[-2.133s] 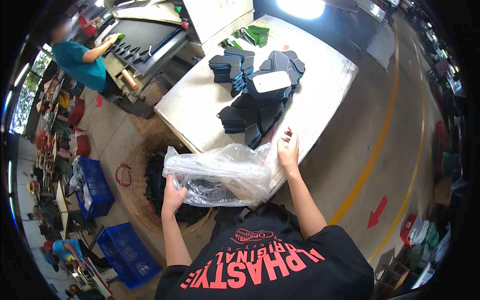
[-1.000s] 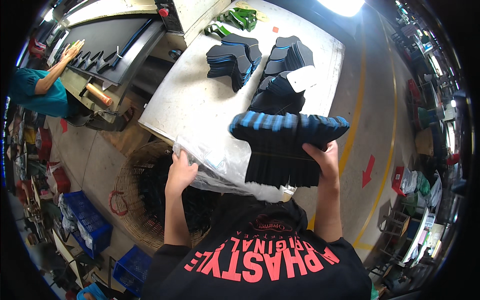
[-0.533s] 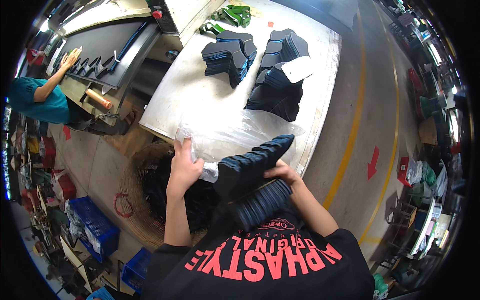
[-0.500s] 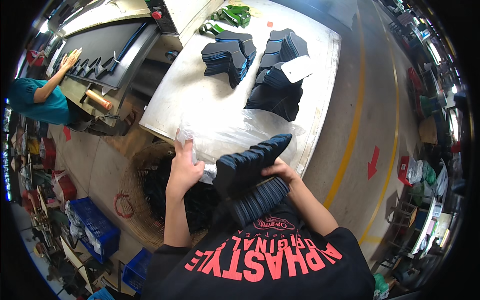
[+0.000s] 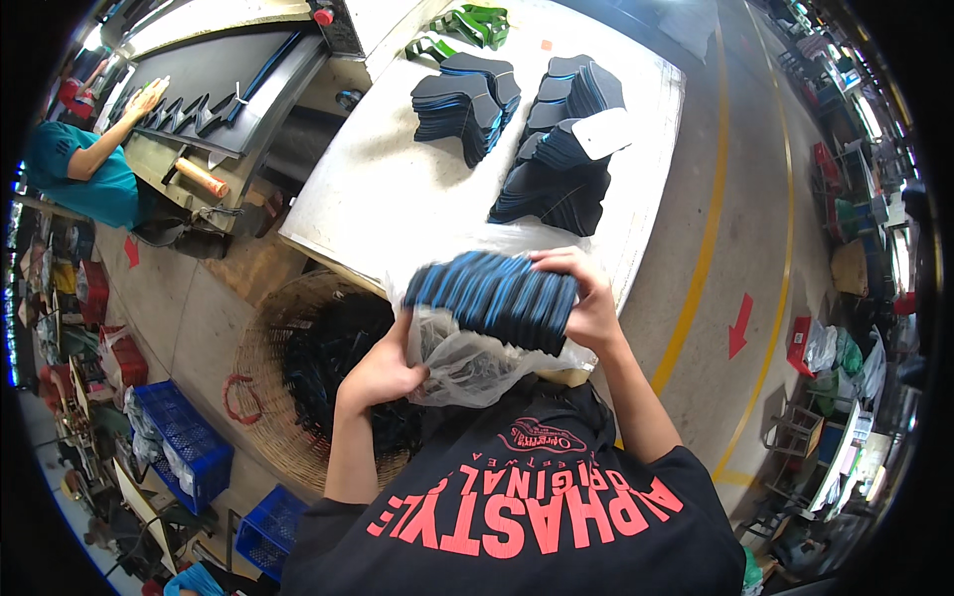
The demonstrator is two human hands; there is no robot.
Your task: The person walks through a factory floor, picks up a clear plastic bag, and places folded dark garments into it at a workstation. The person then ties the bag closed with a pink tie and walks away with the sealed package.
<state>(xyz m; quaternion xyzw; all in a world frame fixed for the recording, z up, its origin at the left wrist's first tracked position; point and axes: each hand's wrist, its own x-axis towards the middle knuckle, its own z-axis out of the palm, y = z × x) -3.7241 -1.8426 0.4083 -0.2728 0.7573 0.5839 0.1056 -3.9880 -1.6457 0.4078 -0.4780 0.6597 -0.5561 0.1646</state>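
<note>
A thick stack of black cut pieces with blue edges (image 5: 494, 298) is gripped at its right end by my right hand (image 5: 588, 303), fingers over the top. My left hand (image 5: 383, 370) is closed on the edge of a see-through plastic bag (image 5: 467, 366). The bag hangs below and to the left of the stack, and the stack's left end lies at its mouth. How much of the stack is inside the bag I cannot tell. Both hands are just off the near edge of the white table (image 5: 358, 189).
More black stacks (image 5: 462, 104) (image 5: 556, 179) stand on the table, with a white card (image 5: 602, 134) and green straps (image 5: 472, 27) beyond. A wicker basket of black scraps (image 5: 263, 348) and blue crates (image 5: 184, 437) are at left. A co-worker (image 5: 89, 179) works at a bench.
My right hand has turned the stack and brought it up to the bag's mouth. My left hand has come down and nearer, drawing the bag off the table toward me.
</note>
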